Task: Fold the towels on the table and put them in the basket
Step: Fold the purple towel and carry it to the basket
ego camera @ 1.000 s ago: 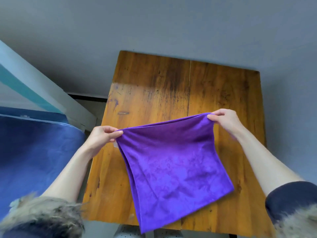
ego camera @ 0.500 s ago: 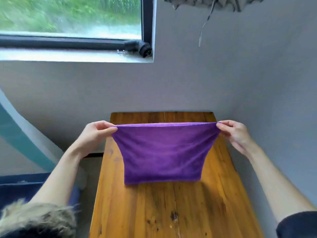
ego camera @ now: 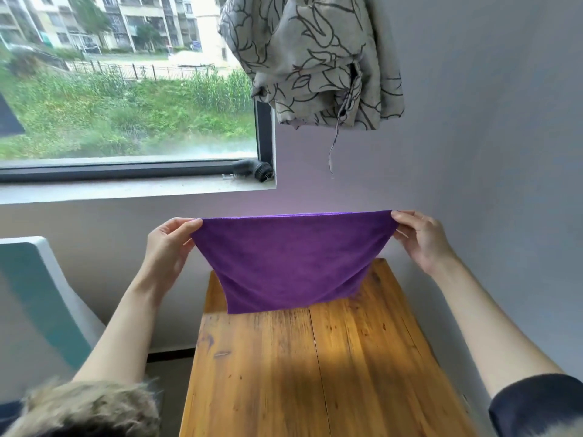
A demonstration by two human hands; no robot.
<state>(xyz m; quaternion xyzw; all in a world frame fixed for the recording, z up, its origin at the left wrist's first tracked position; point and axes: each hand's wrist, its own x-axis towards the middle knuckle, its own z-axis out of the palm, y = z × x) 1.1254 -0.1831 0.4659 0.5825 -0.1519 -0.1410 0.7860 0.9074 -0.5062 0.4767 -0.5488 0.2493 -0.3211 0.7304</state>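
Observation:
A purple towel (ego camera: 290,260) hangs stretched in the air above the far end of the wooden table (ego camera: 315,373). My left hand (ego camera: 168,247) pinches its upper left corner and my right hand (ego camera: 419,238) pinches its upper right corner. The top edge is pulled taut between them, and the lower edge hangs just over the tabletop. No basket shows in the head view.
A grey wall stands right behind the table, with a window (ego camera: 126,89) and its sill at the upper left. A patterned curtain (ego camera: 315,58) is bunched at the top. A white and teal object (ego camera: 41,298) sits left of the table.
Both hands have lifted the towel off the table and raised it upright, stretched flat. The view has tilted up, so the window and curtain now show.

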